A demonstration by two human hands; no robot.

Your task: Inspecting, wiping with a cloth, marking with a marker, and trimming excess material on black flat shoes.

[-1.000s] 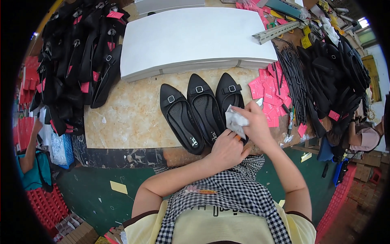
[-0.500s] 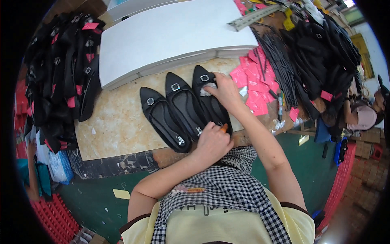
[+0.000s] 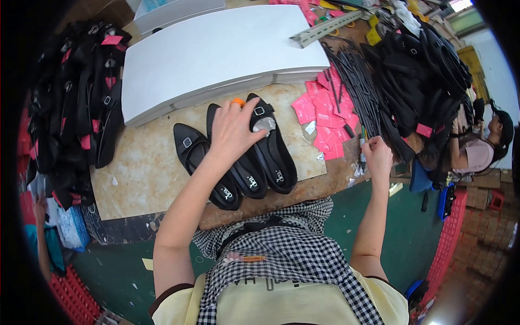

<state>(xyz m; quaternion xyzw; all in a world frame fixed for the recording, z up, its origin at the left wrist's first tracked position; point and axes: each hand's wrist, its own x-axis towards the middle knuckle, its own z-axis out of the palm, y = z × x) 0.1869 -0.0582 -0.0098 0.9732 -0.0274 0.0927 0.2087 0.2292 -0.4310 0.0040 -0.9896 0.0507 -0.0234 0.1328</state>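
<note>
We note, far left, a heap of black shoes with pink tags [image 3: 76,114], piled at the edge, apparently to leave the middle of the surface [image 3: 141,173] free. Behind stands a white stack [image 3: 216,59]. In front of it lie the left shoe [image 3: 192,157], middle shoe [image 3: 249,168] and right shoe [image 3: 279,157], side by side, toes away and insoles up, which we judge keeps each within reach. The left hand [image 3: 232,129] is over the front of the middle shoe, its grip wide, thumb beside a crumpled pale wad [image 3: 265,127] seated in the right shoe's throat, perhaps steadying it. Farther right we find pink packets [image 3: 327,116] and black strips [image 3: 360,81], seemingly grouped by kind. The right hand [image 3: 377,156] rests by the strips' near ends, its grip narrow; we cannot tell whether it holds anything. A second black heap [image 3: 417,81] lies beyond.
</note>
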